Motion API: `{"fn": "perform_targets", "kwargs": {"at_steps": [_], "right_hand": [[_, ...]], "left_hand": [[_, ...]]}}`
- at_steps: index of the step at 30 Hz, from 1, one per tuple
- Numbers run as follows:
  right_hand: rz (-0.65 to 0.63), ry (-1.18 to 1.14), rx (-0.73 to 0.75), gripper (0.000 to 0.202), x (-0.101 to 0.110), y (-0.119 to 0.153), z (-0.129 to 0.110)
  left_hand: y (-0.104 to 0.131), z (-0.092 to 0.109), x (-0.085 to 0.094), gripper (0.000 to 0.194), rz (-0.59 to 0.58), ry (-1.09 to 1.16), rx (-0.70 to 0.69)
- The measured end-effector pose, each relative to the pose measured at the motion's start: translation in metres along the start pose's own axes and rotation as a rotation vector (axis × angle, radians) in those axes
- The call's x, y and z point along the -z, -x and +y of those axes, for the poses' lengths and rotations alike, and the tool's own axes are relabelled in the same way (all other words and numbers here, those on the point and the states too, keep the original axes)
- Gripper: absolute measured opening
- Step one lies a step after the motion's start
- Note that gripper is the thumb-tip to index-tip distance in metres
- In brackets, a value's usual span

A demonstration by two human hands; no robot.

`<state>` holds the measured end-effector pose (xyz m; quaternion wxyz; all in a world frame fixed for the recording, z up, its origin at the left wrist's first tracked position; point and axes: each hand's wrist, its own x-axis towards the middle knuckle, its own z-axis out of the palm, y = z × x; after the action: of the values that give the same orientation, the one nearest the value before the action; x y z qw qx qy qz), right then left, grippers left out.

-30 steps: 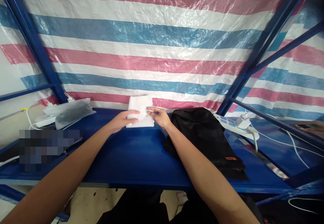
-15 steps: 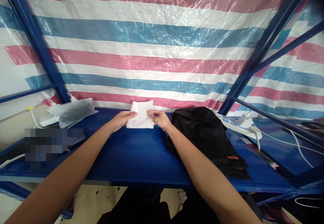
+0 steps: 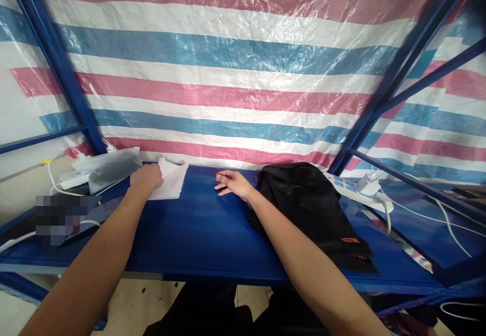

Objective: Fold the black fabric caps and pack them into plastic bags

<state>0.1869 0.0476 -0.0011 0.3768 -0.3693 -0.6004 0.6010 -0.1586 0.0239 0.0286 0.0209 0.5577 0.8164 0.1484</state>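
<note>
On the left of the blue shelf, my left hand [image 3: 146, 179] is closed on a white folded sheet [image 3: 170, 179]. Whether the sheet is paper, cloth or thin plastic I cannot tell, and its left part is hidden behind the hand. My right hand [image 3: 233, 183] hovers over the middle of the shelf, fingers apart and holding nothing. Close to its right lies a black folded garment [image 3: 304, 209] with orange lettering near its lower edge.
A translucent pouch [image 3: 114, 169] and white cables lie at the left end of the blue shelf [image 3: 205, 245]. A white power strip [image 3: 359, 189] with plugs is at the right. Striped sheeting [image 3: 228, 73] hangs behind, between blue metal posts [image 3: 366, 123].
My left hand has carried the white folded sheet leftwards from the middle of the shelf. My right hand has let go of it and stays near the middle with its fingers spread.
</note>
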Motion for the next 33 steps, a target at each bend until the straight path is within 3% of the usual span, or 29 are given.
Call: {"fn": "perform_targets", "kwargs": {"at_steps": [4, 10, 15, 19, 23, 28, 33], "right_hand": [[-0.007, 0.042, 0.007, 0.025, 0.001, -0.002, 0.002], [-0.014, 0.048, 0.011, 0.026, 0.001, -0.003, 0.003], [-0.015, 0.04, 0.013, 0.024, 0.001, -0.003, 0.004], [-0.008, 0.037, 0.018, 0.019, 0.0, -0.003, 0.004], [-0.002, 0.046, 0.019, 0.017, -0.001, -0.003, 0.004], [-0.01, 0.037, 0.027, 0.018, -0.001, -0.003, 0.003], [-0.002, 0.04, 0.024, 0.025, -0.001, -0.002, 0.001]], "left_hand": [[0.011, 0.003, 0.007, 0.045, -0.035, -0.21, 0.026], [0.01, 0.003, 0.009, 0.065, 0.212, -0.132, 0.113], [-0.006, -0.008, -0.006, 0.09, 0.094, -0.052, 0.234], [-0.012, -0.005, -0.014, 0.099, 0.109, -0.026, 0.241], [-0.012, -0.002, -0.012, 0.096, 0.154, 0.03, 0.248], [-0.001, 0.008, -0.002, 0.088, 0.292, 0.072, 0.145], [0.035, 0.052, 0.017, 0.079, 0.505, 0.124, -0.104]]}}
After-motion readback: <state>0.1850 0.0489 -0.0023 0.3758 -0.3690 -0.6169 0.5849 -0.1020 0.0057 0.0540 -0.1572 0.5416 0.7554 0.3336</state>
